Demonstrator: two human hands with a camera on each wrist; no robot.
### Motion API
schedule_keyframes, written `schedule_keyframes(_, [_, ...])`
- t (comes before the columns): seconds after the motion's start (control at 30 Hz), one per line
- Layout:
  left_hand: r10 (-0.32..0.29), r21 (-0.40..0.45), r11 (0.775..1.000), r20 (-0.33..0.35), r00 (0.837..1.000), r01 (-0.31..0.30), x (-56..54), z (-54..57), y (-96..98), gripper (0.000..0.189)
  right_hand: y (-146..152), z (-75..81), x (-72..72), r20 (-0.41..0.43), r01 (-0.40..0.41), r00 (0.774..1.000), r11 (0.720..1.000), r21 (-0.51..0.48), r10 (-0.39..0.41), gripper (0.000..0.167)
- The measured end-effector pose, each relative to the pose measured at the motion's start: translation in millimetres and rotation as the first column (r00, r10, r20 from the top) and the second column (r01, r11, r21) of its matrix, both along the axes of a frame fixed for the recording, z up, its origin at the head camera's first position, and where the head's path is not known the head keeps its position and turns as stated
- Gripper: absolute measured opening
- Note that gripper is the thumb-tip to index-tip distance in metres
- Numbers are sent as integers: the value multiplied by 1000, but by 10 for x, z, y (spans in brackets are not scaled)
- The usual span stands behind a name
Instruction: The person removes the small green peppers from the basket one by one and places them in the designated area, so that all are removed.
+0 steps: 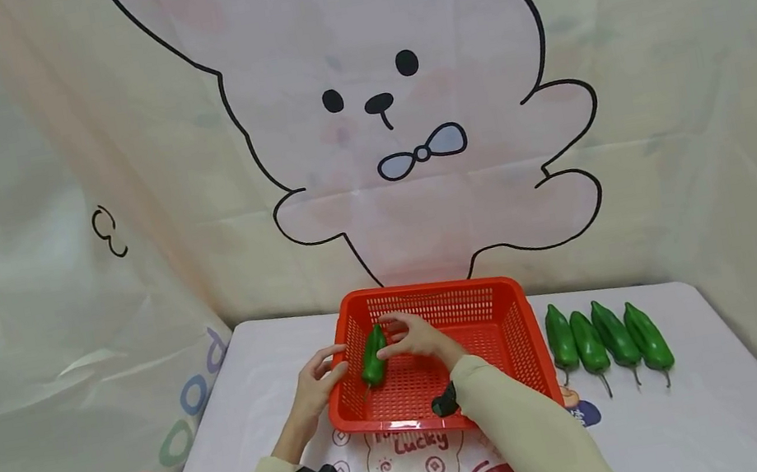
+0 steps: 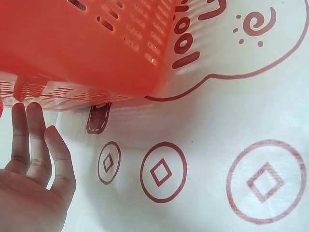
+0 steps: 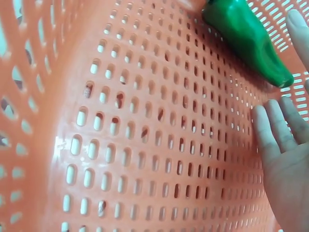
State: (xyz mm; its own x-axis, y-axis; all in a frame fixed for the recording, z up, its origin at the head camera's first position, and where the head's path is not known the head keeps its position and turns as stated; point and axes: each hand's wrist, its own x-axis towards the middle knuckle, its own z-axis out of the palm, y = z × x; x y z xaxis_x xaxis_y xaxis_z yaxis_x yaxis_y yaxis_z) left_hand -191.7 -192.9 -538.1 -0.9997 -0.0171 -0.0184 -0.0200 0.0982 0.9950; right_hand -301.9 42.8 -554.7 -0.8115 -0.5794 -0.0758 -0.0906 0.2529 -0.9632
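Observation:
A green pepper (image 1: 373,358) lies in the left part of a red plastic basket (image 1: 410,424), its thin stem toward the near side. My right hand (image 1: 414,338) reaches over the basket beside that pepper, thumb and fingers spread around its upper part. In the right wrist view, the right hand's fingers (image 3: 272,126) are extended, with a gap between them and the pepper (image 3: 248,41). Outside the basket's left wall, my left hand (image 1: 314,387) touches the rim with loosely extended fingers. The left wrist view shows its straight fingertips against the basket (image 2: 91,53).
Several more green peppers (image 1: 590,341) lie in a row on the table (image 1: 724,412), right of the basket. The printed tablecloth (image 1: 418,471) extends in front. A curtain with a cartoon animal (image 1: 411,205) hangs behind the table, and fabric (image 1: 54,365) hangs on the left.

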Motion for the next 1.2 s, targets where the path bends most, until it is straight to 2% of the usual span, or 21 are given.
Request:
schedule_keyframes(0.1, [-7, 0, 1000, -19, 1000, 7, 52, 89, 21, 37, -10, -23, -7, 6, 23, 1000, 1000, -2, -23, 76])
schedule_keyframes(0.17, [-11, 5, 1000, -20, 1000, 11, 47, 94, 17, 36, -19, -26, -14, 12, 28, 1000, 1000, -6, -28, 78])
schedule_keyframes(0.27, [-13, 12, 1000, -10, 1000, 13, -8, 13, -2, 36, -33, -30, -22, 27, 31, 999, 999, -12, -31, 78])
schedule_keyframes(0.4, [-5, 15, 1000, 8, 1000, 5, -97, -147, -31, 36, -67, -45, -40, 50, 20, 999, 999, -41, -18, 77])
schedule_keyframes(0.57, [-3, 14, 1000, 6, 1000, 2, -134, -207, -50, 37, -122, -48, -50, 41, 0, 999, 999, -34, 2, 76])
schedule_keyframes(0.73, [-6, 16, 1000, 1, 1000, 6, -116, -167, -44, 36, -153, 9, -19, 32, 5, 999, 1000, 0, -5, 74])
schedule_keyframes(0.9, [-11, 23, 1000, -16, 1000, 12, -7, 36, -4, 34, -192, 37, -7, 21, -4, 1000, 1000, 29, 3, 75])
schedule_keyframes(1.0, [-3, 13, 1000, -25, 1000, 3, 35, 102, 19, 33, -226, 29, -6, 3, 6, 1000, 998, 66, -6, 76])
schedule_keyframes(1.07, [9, 6, 1000, -27, 1000, -9, 39, 94, 29, 33, -251, 26, -4, -7, 18, 1000, 995, 93, -18, 76])
schedule_keyframes(1.2, [22, -5, 1000, -9, 1000, -22, -28, -46, 8, 33, -309, 14, -12, -32, 50, 998, 987, 155, -46, 76])
